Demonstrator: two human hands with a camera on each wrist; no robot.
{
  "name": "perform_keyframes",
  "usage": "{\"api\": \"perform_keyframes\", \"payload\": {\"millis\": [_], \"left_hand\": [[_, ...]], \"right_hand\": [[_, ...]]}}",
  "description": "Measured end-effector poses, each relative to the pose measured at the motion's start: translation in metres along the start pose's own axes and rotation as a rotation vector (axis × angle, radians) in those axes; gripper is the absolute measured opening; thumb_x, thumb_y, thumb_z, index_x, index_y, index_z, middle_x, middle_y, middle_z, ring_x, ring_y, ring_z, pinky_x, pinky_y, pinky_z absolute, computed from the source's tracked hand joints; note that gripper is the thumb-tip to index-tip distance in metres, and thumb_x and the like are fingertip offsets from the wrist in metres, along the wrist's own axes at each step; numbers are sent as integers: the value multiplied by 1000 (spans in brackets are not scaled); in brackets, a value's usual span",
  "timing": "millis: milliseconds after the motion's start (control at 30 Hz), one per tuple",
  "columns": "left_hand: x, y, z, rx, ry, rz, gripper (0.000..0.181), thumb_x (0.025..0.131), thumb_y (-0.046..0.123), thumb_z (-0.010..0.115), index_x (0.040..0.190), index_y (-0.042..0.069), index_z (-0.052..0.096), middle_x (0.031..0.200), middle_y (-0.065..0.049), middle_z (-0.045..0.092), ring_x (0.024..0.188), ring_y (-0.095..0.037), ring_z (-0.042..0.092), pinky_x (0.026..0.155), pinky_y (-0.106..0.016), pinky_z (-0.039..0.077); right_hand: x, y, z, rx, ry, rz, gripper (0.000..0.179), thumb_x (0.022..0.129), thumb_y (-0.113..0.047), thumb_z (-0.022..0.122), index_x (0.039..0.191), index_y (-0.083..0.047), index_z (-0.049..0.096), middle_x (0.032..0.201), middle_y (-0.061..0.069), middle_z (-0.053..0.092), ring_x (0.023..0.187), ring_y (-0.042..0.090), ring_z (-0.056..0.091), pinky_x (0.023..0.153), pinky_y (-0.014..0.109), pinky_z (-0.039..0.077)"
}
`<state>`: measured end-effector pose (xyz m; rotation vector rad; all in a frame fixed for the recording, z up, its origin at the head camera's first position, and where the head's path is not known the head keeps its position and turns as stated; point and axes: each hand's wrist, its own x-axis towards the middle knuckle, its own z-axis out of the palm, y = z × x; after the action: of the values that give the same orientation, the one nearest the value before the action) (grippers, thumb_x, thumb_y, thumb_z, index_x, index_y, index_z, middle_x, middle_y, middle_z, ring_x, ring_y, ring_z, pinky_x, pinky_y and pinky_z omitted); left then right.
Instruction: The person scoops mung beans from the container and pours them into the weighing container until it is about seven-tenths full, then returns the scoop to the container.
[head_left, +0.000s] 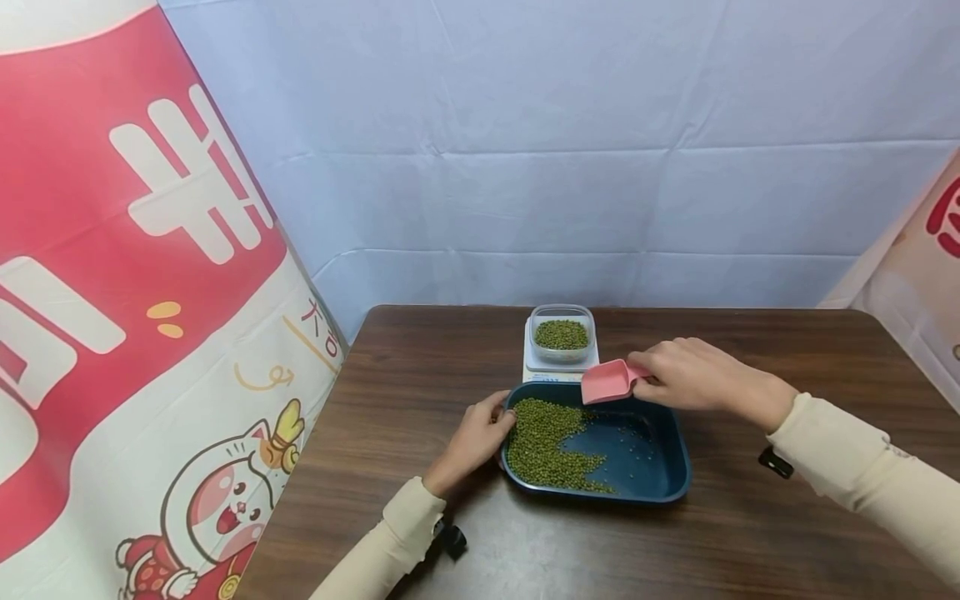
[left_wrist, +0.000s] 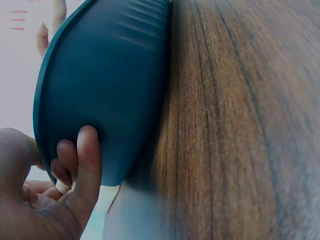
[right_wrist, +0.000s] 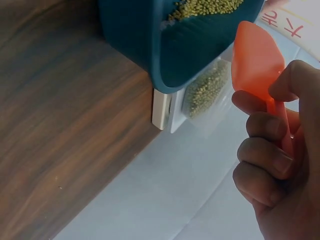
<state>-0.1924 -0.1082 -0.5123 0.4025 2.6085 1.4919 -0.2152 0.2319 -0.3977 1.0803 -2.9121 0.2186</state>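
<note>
My right hand (head_left: pixel 690 373) grips the handle of a small pink scoop (head_left: pixel 606 382) above the back rim of a dark blue tray (head_left: pixel 637 467). No beans show in the scoop. In the right wrist view, curled fingers (right_wrist: pixel 265 157) wrap the handle. Green beans, likely mung beans (head_left: pixel 551 450), heap in the tray's left half, with a few scattered to the right. My left hand (head_left: pixel 471 437) holds the tray's left end, thumb over the rim and fingers against the outer wall, as the left wrist view shows.
Behind the tray, a clear plastic container (head_left: pixel 562 310) of green beans sits on a white kitchen scale (head_left: pixel 532 354). The scale's front is partly hidden by the tray. All stand on a brown wooden table (head_left: pixel 420 367), with a pale cloth backdrop (head_left: pixel 525 200) behind.
</note>
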Motion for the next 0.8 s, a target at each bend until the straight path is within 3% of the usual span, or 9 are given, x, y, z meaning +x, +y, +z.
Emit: {"api": "perform_keyframes", "payload": {"millis": [200, 500, 800], "left_hand": [[0, 0, 0, -24, -13, -12, 40, 106, 12, 55, 145, 7, 63, 78, -6, 70, 50, -9, 57, 53, -26, 51], [-1, 1, 0, -33, -16, -15, 40, 106, 13, 55, 145, 7, 63, 81, -11, 72, 49, -10, 59, 52, -27, 53], [-1, -1, 0, -39, -19, -20, 40, 107, 13, 54, 146, 9, 63, 80, -8, 71, 49, -11, 60, 51, -31, 55]], "right_hand": [[-5, 1, 6, 13, -12, -1, 21, 92, -20, 72, 79, -25, 56, 64, -13, 39, 54, 1, 30, 53, 23, 22], [-9, 2, 16, 11, -52, -10, 21, 90, -21, 74, 78, -25, 57, 64, -13, 40, 55, 2, 30, 53, 23, 22], [-10, 0, 28, 40, -93, -15, 17, 91, -21, 74, 80, -23, 61, 64, -12, 39, 55, 2, 28, 53, 24, 21]]}}
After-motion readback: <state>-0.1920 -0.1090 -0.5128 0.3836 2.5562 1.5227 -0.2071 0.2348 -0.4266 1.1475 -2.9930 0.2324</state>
